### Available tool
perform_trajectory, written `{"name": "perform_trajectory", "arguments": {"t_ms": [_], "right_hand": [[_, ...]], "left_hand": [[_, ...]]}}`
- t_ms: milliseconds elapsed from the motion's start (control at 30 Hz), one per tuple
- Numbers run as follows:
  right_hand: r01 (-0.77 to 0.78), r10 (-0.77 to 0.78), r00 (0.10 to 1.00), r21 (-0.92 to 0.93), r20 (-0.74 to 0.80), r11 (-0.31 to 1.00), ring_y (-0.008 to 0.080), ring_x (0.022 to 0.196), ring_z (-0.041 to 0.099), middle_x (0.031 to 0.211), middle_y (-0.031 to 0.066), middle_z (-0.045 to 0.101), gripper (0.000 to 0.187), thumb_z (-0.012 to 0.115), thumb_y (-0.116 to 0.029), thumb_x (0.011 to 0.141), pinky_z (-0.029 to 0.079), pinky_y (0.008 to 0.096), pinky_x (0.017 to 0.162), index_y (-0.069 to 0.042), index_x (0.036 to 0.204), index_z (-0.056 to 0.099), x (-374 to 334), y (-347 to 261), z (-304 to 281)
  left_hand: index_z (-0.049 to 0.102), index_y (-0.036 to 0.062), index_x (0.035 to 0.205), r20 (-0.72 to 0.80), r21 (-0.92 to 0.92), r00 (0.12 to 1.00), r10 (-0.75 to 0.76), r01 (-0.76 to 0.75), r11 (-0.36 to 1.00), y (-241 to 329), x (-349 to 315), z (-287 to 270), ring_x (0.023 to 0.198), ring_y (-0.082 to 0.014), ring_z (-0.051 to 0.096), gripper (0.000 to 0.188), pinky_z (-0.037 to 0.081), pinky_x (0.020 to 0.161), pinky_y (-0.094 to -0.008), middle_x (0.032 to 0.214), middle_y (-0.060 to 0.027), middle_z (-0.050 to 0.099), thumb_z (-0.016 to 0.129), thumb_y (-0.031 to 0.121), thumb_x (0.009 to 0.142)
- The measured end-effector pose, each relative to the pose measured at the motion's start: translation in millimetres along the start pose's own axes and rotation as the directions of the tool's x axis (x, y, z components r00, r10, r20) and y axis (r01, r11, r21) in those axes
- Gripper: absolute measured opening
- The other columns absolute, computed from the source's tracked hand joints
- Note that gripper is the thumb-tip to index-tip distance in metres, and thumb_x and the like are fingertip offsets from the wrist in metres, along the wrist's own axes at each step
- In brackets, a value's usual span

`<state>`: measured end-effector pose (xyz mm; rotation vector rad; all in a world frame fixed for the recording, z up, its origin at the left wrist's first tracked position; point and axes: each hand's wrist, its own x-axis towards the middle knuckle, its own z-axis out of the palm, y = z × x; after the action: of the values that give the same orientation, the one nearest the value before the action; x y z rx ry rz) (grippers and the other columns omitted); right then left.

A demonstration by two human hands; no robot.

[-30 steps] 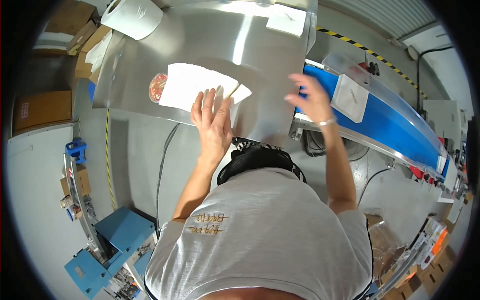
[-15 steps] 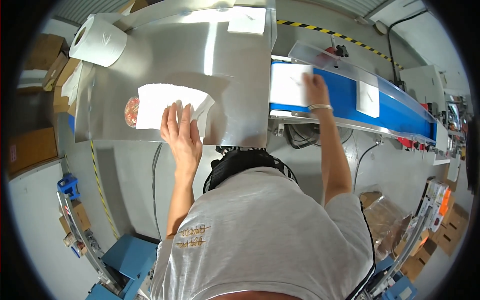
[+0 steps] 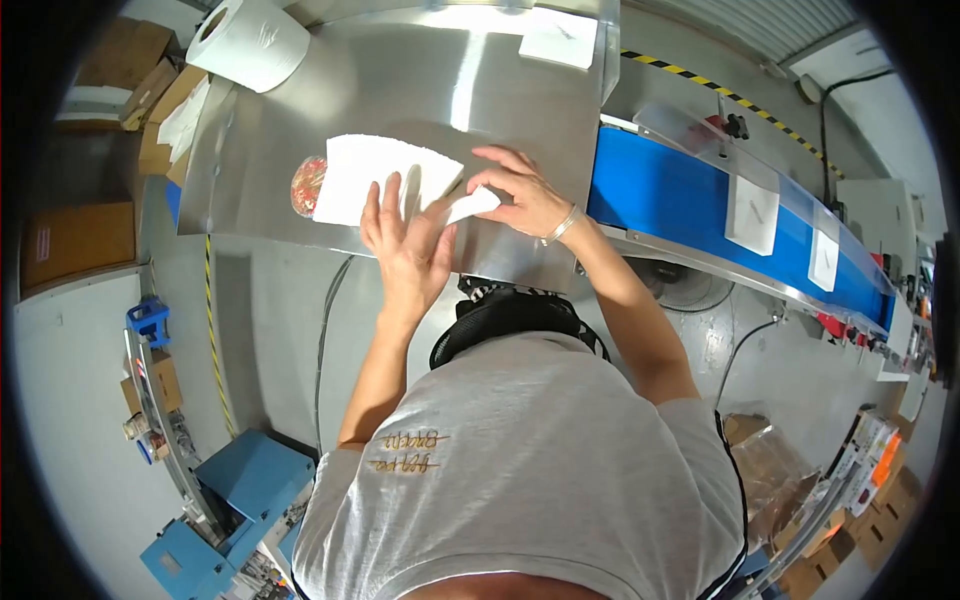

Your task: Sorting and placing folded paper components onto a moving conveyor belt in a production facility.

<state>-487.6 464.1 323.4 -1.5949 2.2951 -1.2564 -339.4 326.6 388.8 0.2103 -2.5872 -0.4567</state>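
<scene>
On the steel table lies a white paper sheet [image 3: 365,180], and a round red-and-white speckled item in clear wrap [image 3: 308,187] shows past its left end. My left hand [image 3: 405,245] rests on the sheet's near right part with fingers spread. The sheet's right end is folded up into a narrow flap [image 3: 472,205]. My right hand [image 3: 535,205] has thumb and forefinger around the flap's tip, its other fingers apart. What lies under the sheet is hidden.
A white paper roll [image 3: 262,48] stands at the table's far left, and a flat white square packet [image 3: 558,38] at its far right. To the right runs a blue conveyor belt [image 3: 660,185] with clear side guards, carrying two white packets [image 3: 752,222]. Cardboard boxes [image 3: 80,243] stand left.
My right hand has left the white packet on the belt and come back to the sheet's right end. Both packets have travelled right along the belt. My left hand has stayed on the sheet.
</scene>
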Motion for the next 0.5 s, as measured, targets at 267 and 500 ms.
{"name": "perform_trajectory", "arguments": {"t_ms": [267, 500], "right_hand": [[-0.687, 0.663, 0.692, 0.021, -0.285, 0.726, 0.0213, 0.068, 0.054, 0.08, 0.0133, 0.057, 0.029, 0.053, -0.028, 0.089, 0.045, 0.0349, 0.064, -0.002, 0.103, 0.052, -124, 124, -58], [-0.776, 0.34, 0.623, -0.5, -0.705, 0.385, 0.0345, 0.091, 0.057, 0.097, 0.017, 0.06, 0.047, 0.071, -0.029, 0.071, 0.045, 0.042, 0.077, -0.003, 0.106, 0.056, -96, 59, -106]], "left_hand": [[0.059, 0.0089, 0.113, -0.052, 0.052, 0.997, -0.055, 0.058, 0.997, -21, 2, -4, 0.12, -0.0358, 0.037, 0.037, 0.029, 0.098, -0.046, 0.127, -0.0133, 0.044, 0.061, 0.002, 0.076], [0.064, 0.0106, 0.103, -0.088, 0.034, 0.995, -0.041, 0.044, 0.998, -28, -5, 8, 0.12, -0.0376, 0.036, 0.033, 0.029, 0.097, -0.0482, 0.127, -0.0124, 0.045, 0.063, 0.0, 0.073]]}}
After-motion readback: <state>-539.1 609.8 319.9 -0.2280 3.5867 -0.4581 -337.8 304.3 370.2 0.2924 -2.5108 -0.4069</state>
